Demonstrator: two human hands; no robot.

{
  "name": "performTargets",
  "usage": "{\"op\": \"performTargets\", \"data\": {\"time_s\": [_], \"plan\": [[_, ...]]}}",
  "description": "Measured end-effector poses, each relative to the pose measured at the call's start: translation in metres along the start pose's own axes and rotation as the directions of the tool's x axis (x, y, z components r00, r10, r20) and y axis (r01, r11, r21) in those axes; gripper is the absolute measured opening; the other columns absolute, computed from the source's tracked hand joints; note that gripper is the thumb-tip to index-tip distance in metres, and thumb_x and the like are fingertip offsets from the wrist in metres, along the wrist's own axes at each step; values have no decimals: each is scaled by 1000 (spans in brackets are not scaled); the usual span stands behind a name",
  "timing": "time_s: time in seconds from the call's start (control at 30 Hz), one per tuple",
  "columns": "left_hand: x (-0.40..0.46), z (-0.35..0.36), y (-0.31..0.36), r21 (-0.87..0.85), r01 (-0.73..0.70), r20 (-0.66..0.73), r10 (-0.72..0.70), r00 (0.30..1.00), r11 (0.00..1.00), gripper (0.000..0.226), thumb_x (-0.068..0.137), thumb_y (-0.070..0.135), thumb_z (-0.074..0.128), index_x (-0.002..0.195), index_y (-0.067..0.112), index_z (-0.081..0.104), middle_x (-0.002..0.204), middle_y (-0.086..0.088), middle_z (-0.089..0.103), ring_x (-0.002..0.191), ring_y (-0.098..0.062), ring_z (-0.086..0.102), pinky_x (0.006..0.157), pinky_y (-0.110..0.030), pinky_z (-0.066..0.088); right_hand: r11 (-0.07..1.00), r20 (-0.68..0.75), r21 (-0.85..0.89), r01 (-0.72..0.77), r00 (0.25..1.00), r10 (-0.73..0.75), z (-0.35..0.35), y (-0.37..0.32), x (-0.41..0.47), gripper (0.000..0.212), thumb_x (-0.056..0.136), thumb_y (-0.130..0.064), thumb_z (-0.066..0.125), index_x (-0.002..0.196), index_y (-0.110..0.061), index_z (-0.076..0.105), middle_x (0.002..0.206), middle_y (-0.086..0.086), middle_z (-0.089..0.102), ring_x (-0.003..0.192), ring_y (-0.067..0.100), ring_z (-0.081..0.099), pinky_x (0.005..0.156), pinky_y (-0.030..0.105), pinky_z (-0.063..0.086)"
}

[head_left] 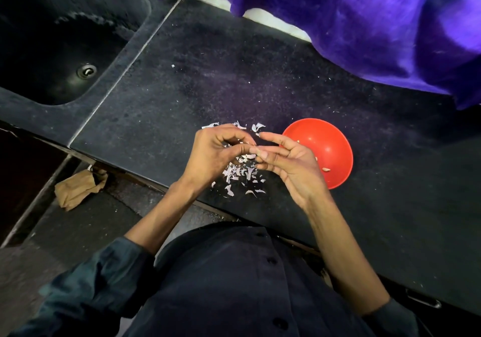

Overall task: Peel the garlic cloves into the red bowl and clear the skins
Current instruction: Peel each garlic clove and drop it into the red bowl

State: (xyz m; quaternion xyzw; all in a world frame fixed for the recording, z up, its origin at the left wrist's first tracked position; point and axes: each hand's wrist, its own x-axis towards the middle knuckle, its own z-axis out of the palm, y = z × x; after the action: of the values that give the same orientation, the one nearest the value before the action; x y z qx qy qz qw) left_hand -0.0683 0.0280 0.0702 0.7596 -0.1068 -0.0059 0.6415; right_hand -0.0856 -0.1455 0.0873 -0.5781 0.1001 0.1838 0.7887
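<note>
Dark shirt [234, 284] at bottom edge, both hands up over the skins, peeling mid-way

Left to right: sink [52, 50] far left, brown paper scrap [78, 187] on the floor below the counter [208, 76]; left hand [213, 151] with fingers curled, thumb and forefinger meeting the right hand's fingertips, likely pinching a clove or skin but too small to tell; pile of skins [242, 172] loose on the counter under the hands; right hand [289, 159] half open, fingers loosely bent; red bowl [328, 141] just right of it with a few peeled cloves [326, 169] inside; purple cloth [364, 24] behind. Judgement: some cloves done, skins not cleared yet
</note>
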Motion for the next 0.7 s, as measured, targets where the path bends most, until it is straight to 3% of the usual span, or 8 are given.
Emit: {"op": "performTargets", "data": {"time_s": [0.27, 0.53, 0.7], "plan": [[-1, -4, -1, 66, -43, 16, 42, 999, 997, 4, 78, 15, 78, 79, 13, 75, 76, -1, 69, 64, -22, 62, 58, -33, 52, 998, 20, -61, 2, 1000, -1, -2, -4, 0, 39, 82, 5, 66, 118, -6, 60, 93, 13, 74, 79, 18, 70, 72, 26, 57], [-5, 0, -1, 160, -160, -2, 162, 987, 974, 8, 83, 12, 73, 86, 5, 74, 84, 5, 67, 72, -3, 60, 66, -19, 47, 999, 26, 25, -34, 999, 33, 0, -2, 0, 52, 72, -5, 69, 123, -2, 57, 95, 15, 74, 76, 16, 68, 70, 26, 56], [-5, -3, 0, 160, -172, -3, 175, 985, 972, 5, 82, 9, 73, 85, 5, 75, 83, 6, 68, 70, -2, 62, 63, -23, 53, 999, 32, 8, -37, 999, 36, 0, -2, -1, 50, 73, -5, 69, 122, -4, 58, 93, 13, 74, 76, 16, 69, 70, 26, 56]]}}
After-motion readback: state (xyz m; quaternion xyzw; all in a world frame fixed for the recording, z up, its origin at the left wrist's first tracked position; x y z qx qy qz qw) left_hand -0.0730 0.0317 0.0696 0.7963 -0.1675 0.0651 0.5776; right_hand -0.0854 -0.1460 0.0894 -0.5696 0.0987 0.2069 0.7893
